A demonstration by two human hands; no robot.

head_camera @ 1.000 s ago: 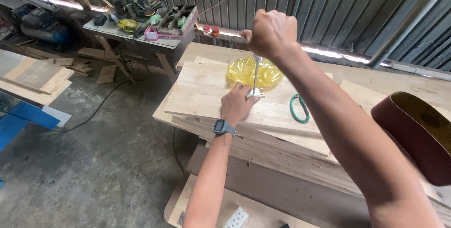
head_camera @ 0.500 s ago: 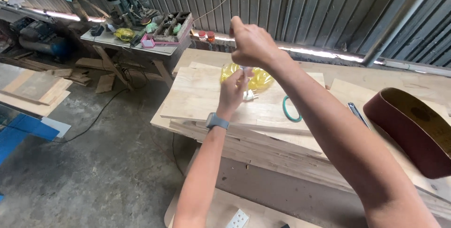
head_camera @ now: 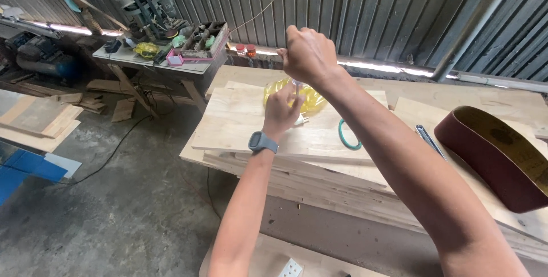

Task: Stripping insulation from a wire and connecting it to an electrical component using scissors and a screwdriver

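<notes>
On the pale wooden board (head_camera: 240,123), a crumpled clear-yellow plastic bag (head_camera: 311,99) lies under two fisted hands.

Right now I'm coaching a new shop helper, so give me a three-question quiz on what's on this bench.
1. True or false: the sanding belt lies on the bench to the right of the green ring.
2. Which wrist wears the watch? A) left B) right C) neither
3. Fill in: the yellow bag rests on a stack of ____ boards.

Key
1. True.
2. A. It sits just below the left hand, which reaches to the bag; the right hand is raised in a fist above it.
3. Wooden.
</notes>
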